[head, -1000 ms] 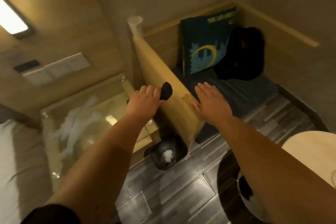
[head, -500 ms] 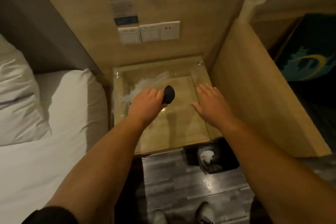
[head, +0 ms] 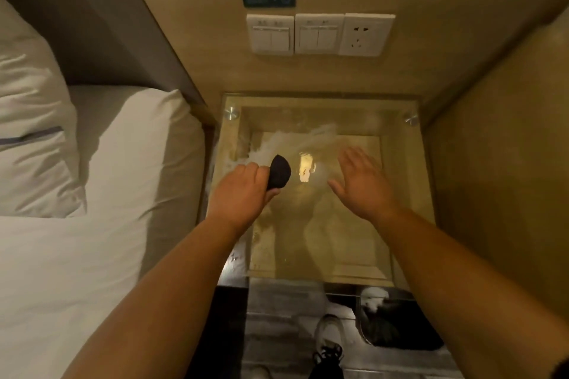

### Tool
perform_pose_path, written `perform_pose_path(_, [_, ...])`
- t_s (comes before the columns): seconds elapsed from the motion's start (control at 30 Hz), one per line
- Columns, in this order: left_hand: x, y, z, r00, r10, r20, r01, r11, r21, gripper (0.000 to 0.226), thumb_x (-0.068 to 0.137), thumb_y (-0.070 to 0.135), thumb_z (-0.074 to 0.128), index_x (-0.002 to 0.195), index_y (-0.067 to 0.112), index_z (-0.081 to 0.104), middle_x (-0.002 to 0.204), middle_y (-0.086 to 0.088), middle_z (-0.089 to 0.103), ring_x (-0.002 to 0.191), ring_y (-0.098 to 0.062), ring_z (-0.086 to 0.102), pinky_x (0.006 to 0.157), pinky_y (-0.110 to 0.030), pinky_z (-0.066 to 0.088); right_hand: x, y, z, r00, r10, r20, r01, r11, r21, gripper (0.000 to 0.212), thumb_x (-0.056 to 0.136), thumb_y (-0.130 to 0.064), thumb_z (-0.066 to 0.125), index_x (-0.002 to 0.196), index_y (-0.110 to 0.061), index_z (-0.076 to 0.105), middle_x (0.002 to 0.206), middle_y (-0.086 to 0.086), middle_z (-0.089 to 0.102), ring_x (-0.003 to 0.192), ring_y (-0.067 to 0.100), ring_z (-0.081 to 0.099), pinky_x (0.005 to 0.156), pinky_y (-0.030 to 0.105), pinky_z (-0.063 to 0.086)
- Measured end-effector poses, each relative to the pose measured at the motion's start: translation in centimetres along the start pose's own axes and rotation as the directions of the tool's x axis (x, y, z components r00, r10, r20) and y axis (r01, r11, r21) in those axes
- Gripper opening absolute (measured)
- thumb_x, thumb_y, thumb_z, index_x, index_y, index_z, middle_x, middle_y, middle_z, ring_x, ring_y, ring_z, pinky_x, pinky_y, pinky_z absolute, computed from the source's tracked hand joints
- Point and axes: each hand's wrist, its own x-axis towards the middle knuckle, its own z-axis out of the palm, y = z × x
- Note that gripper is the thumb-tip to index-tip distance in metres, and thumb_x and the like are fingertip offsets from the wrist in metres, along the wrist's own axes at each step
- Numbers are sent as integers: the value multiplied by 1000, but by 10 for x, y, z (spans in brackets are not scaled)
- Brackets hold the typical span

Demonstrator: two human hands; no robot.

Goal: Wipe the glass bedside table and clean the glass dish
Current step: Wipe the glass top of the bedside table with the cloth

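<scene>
The glass bedside table (head: 400,194) stands between the bed and a wooden partition, its top smeared with a whitish streak (head: 295,141) near the back left. My left hand (head: 243,191) hovers over the table's left side, fingers closed around a small black cloth (head: 279,172). My right hand (head: 361,183) is flat and spread over the middle right of the glass, holding nothing. I see no glass dish in view.
A bed with white sheets (head: 92,224) and a pillow (head: 27,132) lies to the left. Wall switches and a socket (head: 320,34) sit above the table. A wooden partition (head: 508,163) closes the right side. A black bin (head: 397,323) and my shoe (head: 329,335) are on the floor.
My view swung left from the sofa area to look straight down on the glass table. Both hands now sit over the glass, the left still gripping the black cloth.
</scene>
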Motion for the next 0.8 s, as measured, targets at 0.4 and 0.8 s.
perform_pose_path(0.4, [-1,-5,47,969,-242,52,246,920,-305,32,92,42,52,108,15,52,92,-1,48,80,-15,47,62,-27,36,28,17,55,999,28,31,-27,999,-24,93,84,-73,1,152,-10,10,161,10,3,147,25,-4,119,43,-1])
perform_pose_path(0.8, [79,-73,35,968,-153,-199,132,984,-118,29,87,15,60,113,4,55,97,-17,57,84,-35,52,67,-41,42,32,18,56,1000,7,24,-6,999,-37,92,87,-72,4,149,-7,22,158,15,15,146,30,8,117,43,1])
